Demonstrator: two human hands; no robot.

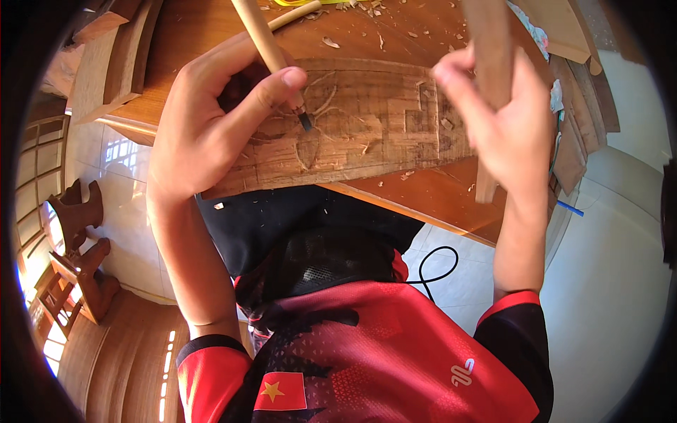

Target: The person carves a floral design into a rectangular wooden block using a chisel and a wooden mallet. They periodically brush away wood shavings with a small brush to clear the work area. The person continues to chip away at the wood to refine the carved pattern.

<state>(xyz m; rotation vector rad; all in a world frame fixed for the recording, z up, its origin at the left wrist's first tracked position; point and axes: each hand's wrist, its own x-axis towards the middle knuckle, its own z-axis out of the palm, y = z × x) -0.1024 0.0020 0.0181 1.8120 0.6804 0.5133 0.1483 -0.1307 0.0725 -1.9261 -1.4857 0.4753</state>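
Note:
A wood chisel (262, 39) with a pale round handle stands tilted in my left hand (211, 120), closed round it near the metal end. Its dark blade tip meets a brown wooden board (352, 144) that bears carved lines and raised shapes. My right hand (504, 116) grips a flat wooden stick (490, 49), held upright above the board's right end and slightly blurred. The stick is apart from the chisel. Part of the left fingers is hidden behind the handle.
The board lies on an orange-brown wooden table (402, 204) strewn with shavings. Another pale handle (295, 14) lies behind the chisel. Wooden planks (120, 63) are stacked at the far left, more boards (568, 141) at the right. A carved wooden chair (81, 275) stands on the floor at left.

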